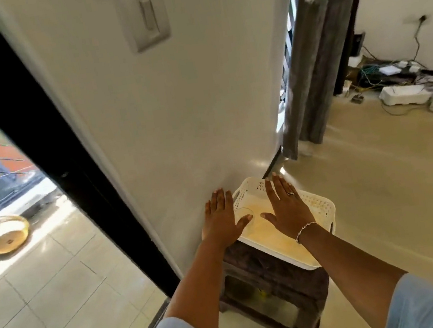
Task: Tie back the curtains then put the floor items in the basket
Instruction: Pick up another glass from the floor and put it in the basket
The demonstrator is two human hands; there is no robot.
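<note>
A white perforated plastic basket (320, 208) stands on a small dark stool (280, 280) against the white wall. My left hand (222, 219) is held flat over the basket's left edge, fingers straight and spread. My right hand (286, 206), with a ring and a bracelet, hovers flat above the basket's middle. Neither hand holds anything. A clear glass-like round thing (244, 210) seems to lie inside the basket between my thumbs. A grey curtain (312, 59) hangs gathered by the window at the upper right.
A black-framed glass door (44, 127) is on the left, with a yellow bowl (6, 234) on the tiles outside. Cables, white boxes (402, 96) and a dark object lie on the floor at the far right wall. A light switch (146, 20) is on the wall.
</note>
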